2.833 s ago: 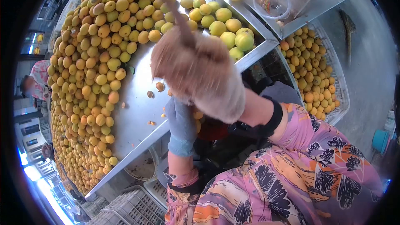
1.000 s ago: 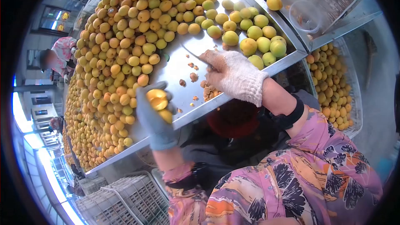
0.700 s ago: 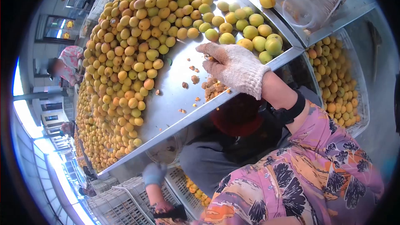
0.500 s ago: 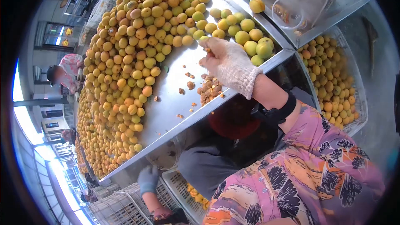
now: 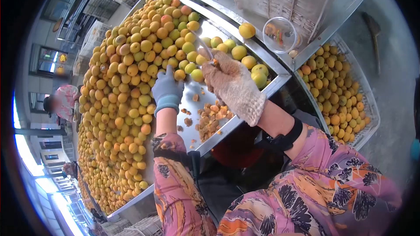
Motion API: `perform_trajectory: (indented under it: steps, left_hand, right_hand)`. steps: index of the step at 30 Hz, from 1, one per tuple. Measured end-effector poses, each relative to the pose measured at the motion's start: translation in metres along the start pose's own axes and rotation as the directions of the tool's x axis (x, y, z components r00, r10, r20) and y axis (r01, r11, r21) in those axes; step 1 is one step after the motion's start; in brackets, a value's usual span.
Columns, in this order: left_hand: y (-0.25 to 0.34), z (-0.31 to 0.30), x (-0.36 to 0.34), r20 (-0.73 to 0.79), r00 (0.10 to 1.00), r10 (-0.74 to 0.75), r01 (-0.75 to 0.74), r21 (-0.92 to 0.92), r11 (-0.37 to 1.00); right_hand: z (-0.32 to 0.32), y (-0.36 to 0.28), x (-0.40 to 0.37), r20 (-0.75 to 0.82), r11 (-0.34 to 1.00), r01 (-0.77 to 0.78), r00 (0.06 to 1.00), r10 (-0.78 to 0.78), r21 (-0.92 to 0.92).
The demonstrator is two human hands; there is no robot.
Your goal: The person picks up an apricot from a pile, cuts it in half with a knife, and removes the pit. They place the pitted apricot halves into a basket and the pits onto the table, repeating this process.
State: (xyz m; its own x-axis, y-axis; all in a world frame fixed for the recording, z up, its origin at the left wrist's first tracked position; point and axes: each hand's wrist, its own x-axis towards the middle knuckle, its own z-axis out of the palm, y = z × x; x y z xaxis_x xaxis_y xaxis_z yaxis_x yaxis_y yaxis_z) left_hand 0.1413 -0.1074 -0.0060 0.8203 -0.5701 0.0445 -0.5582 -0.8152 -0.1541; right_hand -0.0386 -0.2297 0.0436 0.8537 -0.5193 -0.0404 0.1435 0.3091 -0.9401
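My left hand [image 5: 168, 89], in a grey-blue glove, is at the edge of a large heap of yellow-orange apricots [image 5: 131, 74]. Its index finger stretches out beside one apricot [image 5: 179, 74]; no lifted fruit shows in it. My right hand [image 5: 234, 81] wears a white knitted glove with brown stains. Its fingers are closed around a small knife [image 5: 205, 49], whose thin metal blade points up and left; the handle is mostly hidden. Below my hands, a pile of apricot stones and scraps [image 5: 212, 120] lies on the metal table [image 5: 190, 98].
Greener apricots [image 5: 249, 62] sit along the table's raised rim. At right is a crate full of apricots [image 5: 334, 91]. A clear plastic tub [image 5: 280, 35] and a single apricot [image 5: 247, 30] stand on the ledge. Another person [image 5: 68, 100] is at far left.
My left hand has come up from beside the low crate to the apricot heap. My right hand has turned, and the knife blade now shows. The view has shifted a little.
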Motion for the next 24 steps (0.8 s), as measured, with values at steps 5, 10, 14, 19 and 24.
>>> perform_trajectory:
  steps: [5, 10, 14, 19, 24]
  left_hand:
    - [0.006, 0.022, 0.008, -0.047, 0.998, 0.046, -0.042, 0.086, 0.995]
    - [-0.024, 0.032, -0.007, -0.265, 0.964, -0.009, -0.086, -0.346, 0.934]
    - [-0.017, -0.023, -0.069, 0.057, 0.985, -0.161, 0.103, -0.950, 0.293]
    - [-0.012, -0.039, -0.149, 0.081, 0.995, -0.065, 0.063, -0.971, -0.232]
    - [0.002, -0.034, -0.183, 0.038, 0.995, -0.090, -0.038, -0.703, -0.710]
  right_hand:
    - [-0.002, 0.010, 0.002, -0.077, 0.925, 0.023, 0.995, -0.056, -0.380]
    - [-0.007, 0.010, 0.002, 0.083, 0.918, 0.067, 0.996, -0.037, -0.391]
    - [0.004, 0.026, -0.002, 0.241, 0.988, 0.026, 0.970, 0.012, -0.152]
    - [0.022, 0.019, -0.035, 0.385, 0.990, -0.097, 0.914, 0.130, -0.106]
    - [0.035, 0.031, -0.062, 0.427, 0.848, 0.224, 0.904, 0.003, -0.481]
